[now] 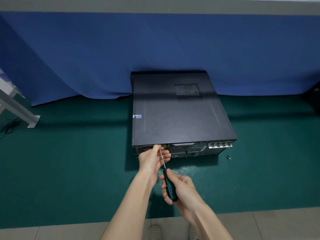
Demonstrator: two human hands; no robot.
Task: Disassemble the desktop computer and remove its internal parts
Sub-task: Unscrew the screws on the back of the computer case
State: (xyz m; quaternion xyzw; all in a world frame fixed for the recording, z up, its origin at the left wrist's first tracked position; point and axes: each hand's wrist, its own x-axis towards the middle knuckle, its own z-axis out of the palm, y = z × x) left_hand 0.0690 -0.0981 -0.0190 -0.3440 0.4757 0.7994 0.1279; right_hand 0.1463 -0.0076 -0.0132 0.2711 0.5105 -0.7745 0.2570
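A black desktop computer (178, 115) lies flat on its side on a green mat (69, 170). Its long axis runs away from the person, and its rear panel (190, 150) of ports and grilles faces them. The broad side cover faces up, with a perforated vent patch (188, 92) towards the far end of the computer and a small blue sticker (137, 116) at its left edge.

At the left part of the computer's rear panel, just under the cover's near edge, a screwdriver (168, 184) points its tip at the panel. Its long axis runs from the person up and slightly left towards the computer, with the thin metal shaft (162, 159) ahead and the black and teal handle behind.

The right hand (180, 187) sits nearer the person than the computer, fingers and thumb wrapped round the handle. The left hand (152, 160) is up against the rear panel, its fingers curled and closing on the shaft near the tip; the tip itself is hidden behind the fingertips.

Two small loose screws (229, 157) lie on the mat just off the computer's near right corner. A blue cloth (121, 49) hangs behind the computer, and a grey metal leg (22, 111) stands well to its left. A pair of shoes (154, 232) shows on pale floor tiles (277, 222) on the person's side of the mat.
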